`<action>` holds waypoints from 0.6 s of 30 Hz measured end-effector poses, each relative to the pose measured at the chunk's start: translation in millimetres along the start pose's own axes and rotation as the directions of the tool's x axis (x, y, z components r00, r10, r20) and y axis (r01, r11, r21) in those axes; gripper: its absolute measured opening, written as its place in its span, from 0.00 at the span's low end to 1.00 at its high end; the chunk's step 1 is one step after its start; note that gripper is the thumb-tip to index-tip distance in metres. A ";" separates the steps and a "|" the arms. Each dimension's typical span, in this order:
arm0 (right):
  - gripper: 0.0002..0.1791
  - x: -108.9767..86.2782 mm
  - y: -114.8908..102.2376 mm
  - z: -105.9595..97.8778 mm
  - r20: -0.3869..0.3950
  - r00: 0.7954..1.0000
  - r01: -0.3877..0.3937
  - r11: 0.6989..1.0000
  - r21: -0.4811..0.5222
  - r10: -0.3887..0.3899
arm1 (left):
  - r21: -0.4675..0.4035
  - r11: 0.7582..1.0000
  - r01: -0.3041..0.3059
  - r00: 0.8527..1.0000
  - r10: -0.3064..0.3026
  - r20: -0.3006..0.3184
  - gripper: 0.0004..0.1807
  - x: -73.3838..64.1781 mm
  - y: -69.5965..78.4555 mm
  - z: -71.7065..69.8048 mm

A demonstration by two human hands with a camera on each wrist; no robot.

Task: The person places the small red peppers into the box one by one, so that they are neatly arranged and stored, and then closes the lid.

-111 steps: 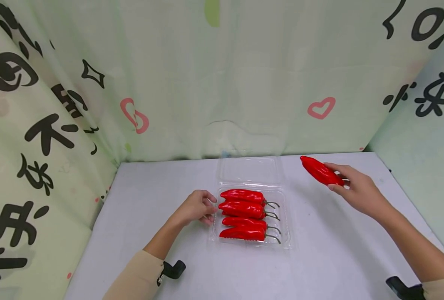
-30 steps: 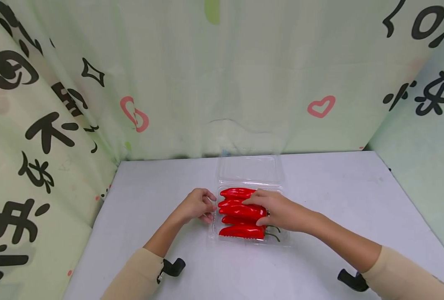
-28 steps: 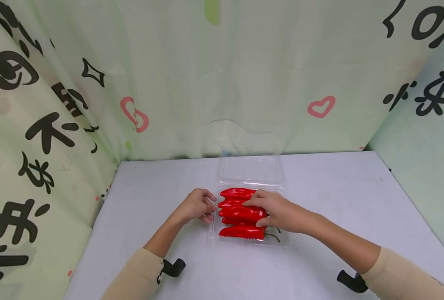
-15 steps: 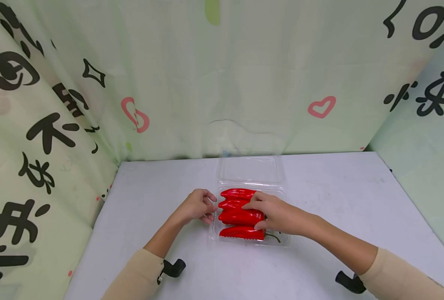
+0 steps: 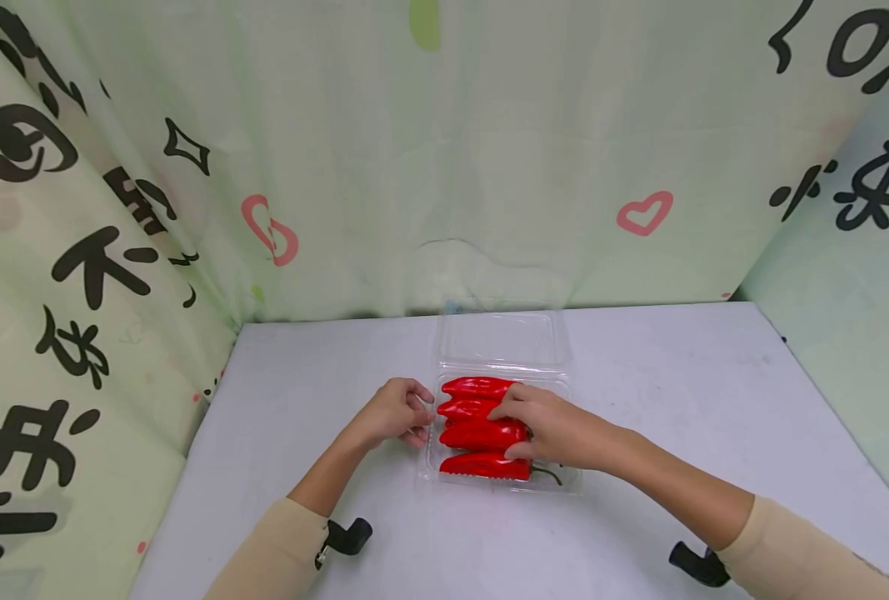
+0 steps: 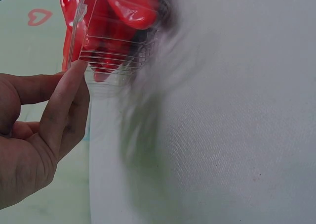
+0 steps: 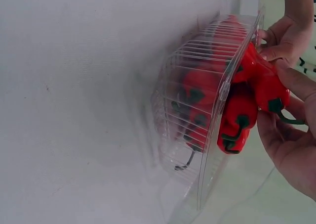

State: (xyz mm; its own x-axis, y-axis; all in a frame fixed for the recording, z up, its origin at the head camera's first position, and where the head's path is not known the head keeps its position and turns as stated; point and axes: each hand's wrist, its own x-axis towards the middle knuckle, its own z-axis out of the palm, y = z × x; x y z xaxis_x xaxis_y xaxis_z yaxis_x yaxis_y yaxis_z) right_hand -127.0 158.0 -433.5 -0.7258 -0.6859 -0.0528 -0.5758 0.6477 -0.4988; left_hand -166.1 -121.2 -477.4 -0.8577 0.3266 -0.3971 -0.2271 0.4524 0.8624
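Note:
A clear plastic clamshell box [image 5: 427, 475] lies open on the table with several glossy red peppers [image 5: 485, 465] in it, their stems pointing right. My right hand [image 5: 556, 429] grips one red pepper [image 5: 480, 434] on top of the others, thumb on the near side and fingers on the far side. In the right wrist view the held pepper [image 7: 270, 85] stands above the box rim, its green stem by the palm. At the box's left side, my left hand [image 5: 395, 412] pinches the rim between thumb and fingertips, as the left wrist view shows.
The box's lid [image 5: 500, 342] is folded back toward the curtain [image 5: 504, 167] behind the table. White cloth covers the table [image 5: 324, 358]. Printed curtains also stand at left and right. A black wrist mount [image 5: 348, 537] sits on my left forearm.
My right hand has brought the red pepper from the right, above the table, onto the peppers in the box. Lately it has shifted slightly toward the near side. My left hand stays put.

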 end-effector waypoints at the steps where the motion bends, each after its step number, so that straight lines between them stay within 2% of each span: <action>1: 0.26 0.1 0.1 0.4 -0.005 1.000 -0.001 1.000 -0.008 0.001 | 0.002 1.000 -0.003 1.000 0.003 0.000 0.14 0.0 0.1 0.0; 11: 0.24 0.8 2.8 4.2 -0.032 0.999 0.011 0.999 -0.038 -0.012 | -0.005 1.000 -0.002 1.000 0.002 -0.001 0.14 1.4 -1.1 -0.7; 18: 0.25 1.3 1.9 6.1 -0.023 1.000 -0.006 0.999 -0.053 0.005 | -0.009 1.000 -0.002 1.000 0.002 -0.002 0.14 1.1 -1.6 -0.9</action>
State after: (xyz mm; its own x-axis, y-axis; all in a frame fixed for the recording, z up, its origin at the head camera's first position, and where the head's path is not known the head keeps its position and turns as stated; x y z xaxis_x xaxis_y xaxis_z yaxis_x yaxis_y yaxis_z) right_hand -126.8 156.3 -439.7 -0.7370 -0.6750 -0.0348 -0.5909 0.6685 -0.4516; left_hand -167.1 -122.3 -479.0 -0.8590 0.3263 -0.3946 -0.2293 0.4439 0.8662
